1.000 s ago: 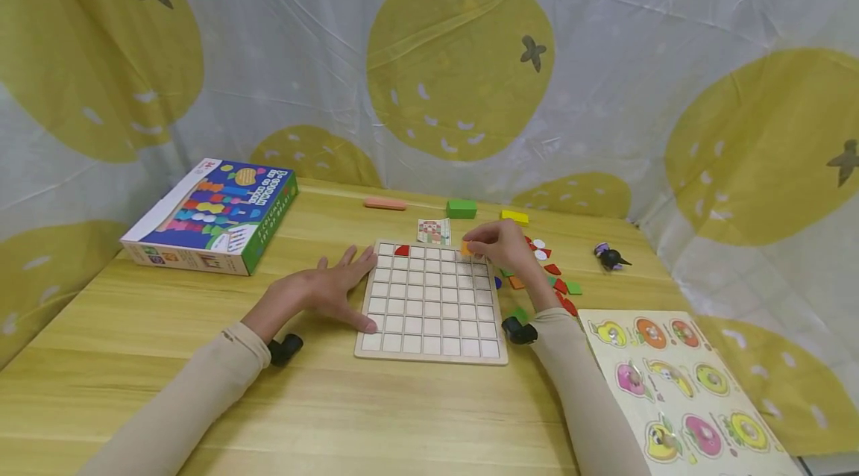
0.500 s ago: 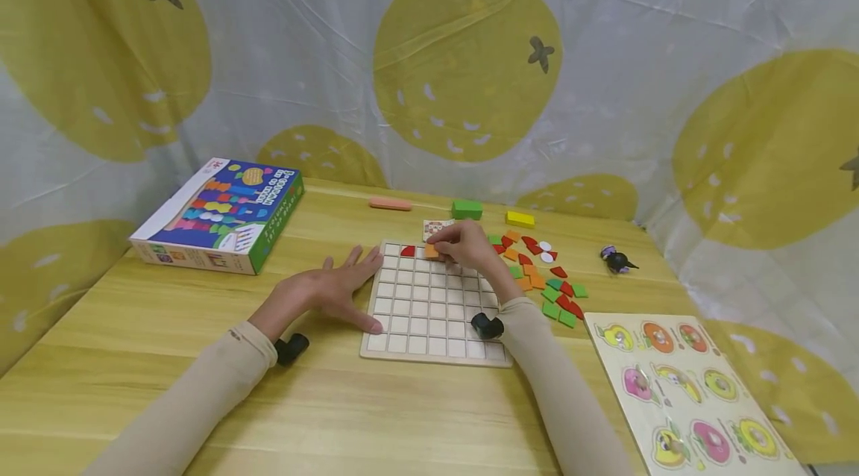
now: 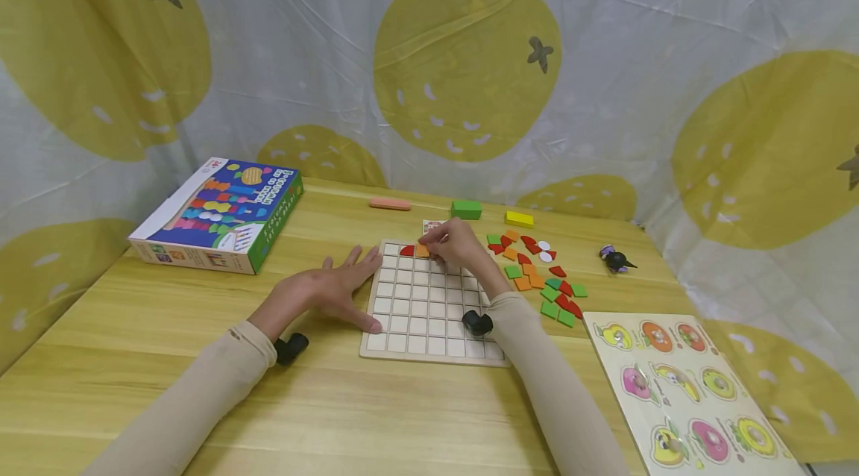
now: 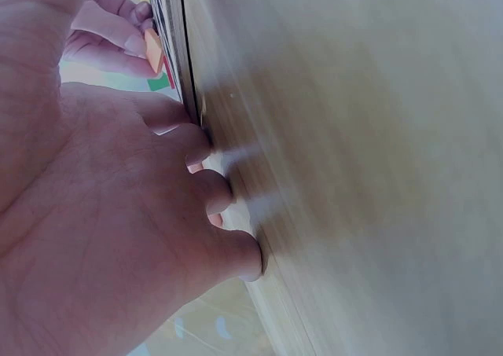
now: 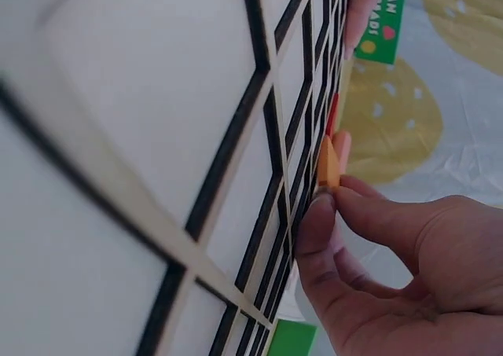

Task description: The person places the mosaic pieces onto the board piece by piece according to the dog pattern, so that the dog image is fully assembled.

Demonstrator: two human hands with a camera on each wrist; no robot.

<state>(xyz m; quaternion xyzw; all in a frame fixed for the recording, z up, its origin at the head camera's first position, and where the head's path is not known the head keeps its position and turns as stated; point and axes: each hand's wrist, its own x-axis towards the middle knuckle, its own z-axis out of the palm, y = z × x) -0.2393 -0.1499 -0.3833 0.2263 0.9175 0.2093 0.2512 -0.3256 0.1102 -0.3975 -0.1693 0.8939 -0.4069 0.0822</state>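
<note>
A wooden grid board (image 3: 429,325) with square cells lies on the table. My right hand (image 3: 459,245) pinches an orange square tile (image 3: 422,251) between thumb and fingers at the board's far row. In the right wrist view the orange tile (image 5: 328,163) is tilted, its edge at the grid. Just left of it a red quarter-round tile (image 3: 406,251) sits in a cell of the same row. My left hand (image 3: 338,291) spreads along the board's left edge, thumb touching the near corner side; in the left wrist view its fingertips (image 4: 250,262) rest on the table.
Loose green, orange, red and white tiles (image 3: 530,274) lie right of the board. A fruit puzzle board (image 3: 671,379) is at front right, a toy box (image 3: 221,215) at left. Behind stand a green block (image 3: 466,210), a yellow block (image 3: 519,219) and a partly covered pattern card (image 3: 432,225).
My right hand has carried the orange tile leftward along the far row to beside the red tile, lowering it toward the cell. The left hand stays at the board's left edge.
</note>
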